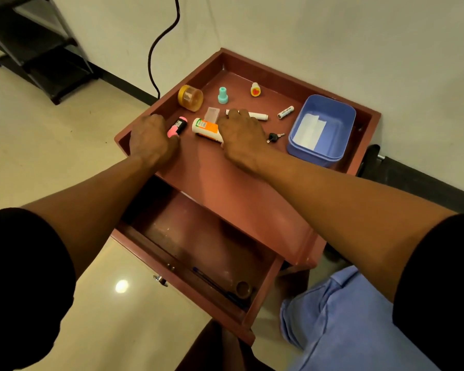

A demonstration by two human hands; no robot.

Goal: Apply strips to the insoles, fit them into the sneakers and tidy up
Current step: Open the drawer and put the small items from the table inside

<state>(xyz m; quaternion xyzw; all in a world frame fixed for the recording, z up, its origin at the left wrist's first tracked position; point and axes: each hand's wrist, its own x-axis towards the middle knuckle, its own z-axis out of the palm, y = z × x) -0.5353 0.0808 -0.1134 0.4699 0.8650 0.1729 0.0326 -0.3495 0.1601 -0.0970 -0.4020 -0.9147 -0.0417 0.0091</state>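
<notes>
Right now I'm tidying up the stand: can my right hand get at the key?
Probably yes. The key lies bare on the stand top just beside the right hand, nothing covering it; the blue tub sits clear of it.

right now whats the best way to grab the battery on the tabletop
Pinch the battery across its middle from above, fingers on its two long sides. It lies flat and slanted, clear of the marker to one side and the blue tub to the other, so there looks to be room. The right hand is nearer.
</notes>
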